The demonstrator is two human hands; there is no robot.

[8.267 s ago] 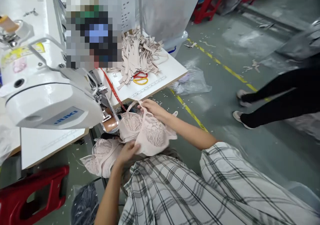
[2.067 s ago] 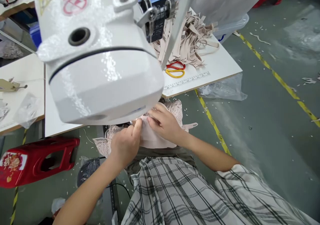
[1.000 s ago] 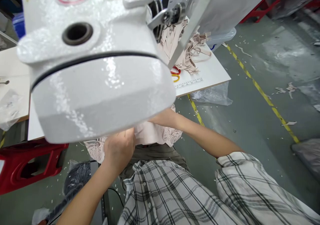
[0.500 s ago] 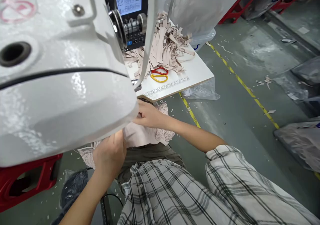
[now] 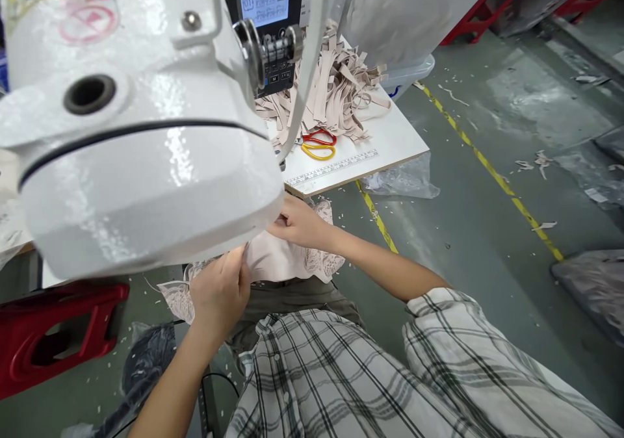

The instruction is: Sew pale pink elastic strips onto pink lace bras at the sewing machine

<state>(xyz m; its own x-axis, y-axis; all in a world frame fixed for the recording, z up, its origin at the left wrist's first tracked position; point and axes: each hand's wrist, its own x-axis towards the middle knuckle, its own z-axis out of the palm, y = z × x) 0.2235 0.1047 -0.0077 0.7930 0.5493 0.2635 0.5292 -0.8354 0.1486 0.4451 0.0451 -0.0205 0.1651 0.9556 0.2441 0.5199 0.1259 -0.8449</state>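
Observation:
A pale pink lace-trimmed garment (image 5: 275, 258) stretches between my hands below the head of a white sewing machine (image 5: 151, 197). At its left part, my left hand (image 5: 220, 288) is closed on the cloth, with a lace piece (image 5: 178, 300) showing beyond the wrist side. My right hand (image 5: 305, 223) grips the upper edge near the machine's front end; some of its fingertips are hidden by the machine head. More lace hangs to the right, under the right wrist. The needle area is out of sight behind the machine head.
Beige strips (image 5: 336, 93) lie heaped on the white table (image 5: 402, 140), beside scissors (image 5: 319, 145) with red and yellow handles and a printed ruler (image 5: 336, 168). A control screen (image 5: 266, 2) stands behind. A red stool (image 5: 63, 334) is at lower left; plastic bags lie on the floor.
The whole view has shifted, so the machine and table sit farther right and more of the machine's left side shows. Both hands keep their hold on the garment with little movement.

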